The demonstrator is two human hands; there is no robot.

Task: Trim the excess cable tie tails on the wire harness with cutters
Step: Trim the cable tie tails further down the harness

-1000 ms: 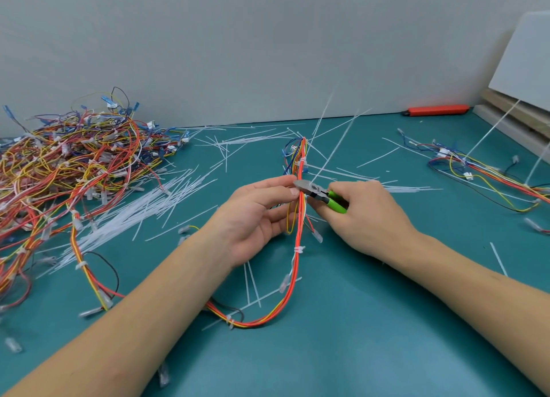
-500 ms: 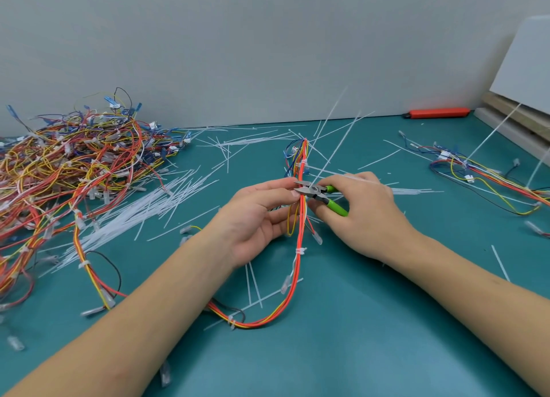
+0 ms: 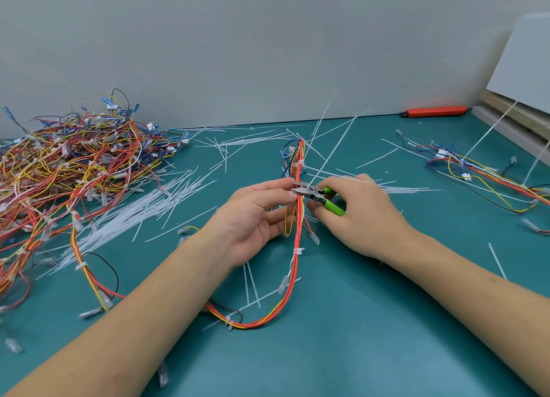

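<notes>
Two hands meet at the wire harness (image 3: 298, 218), which loops across the teal table (image 3: 357, 337). Left hand (image 3: 256, 218) pinches the red and yellow bundle between thumb and fingers. Right hand (image 3: 357, 215), just right of the harness, curls round the green-handled cutters (image 3: 315, 194), whose metal jaws stand slightly apart at a white cable tie tail (image 3: 333, 152); the cutting point itself is too small to make out, and the handles are partly hidden by fingers

Head-mounted view, forward-down, close over table (image 3: 342, 352)
</notes>
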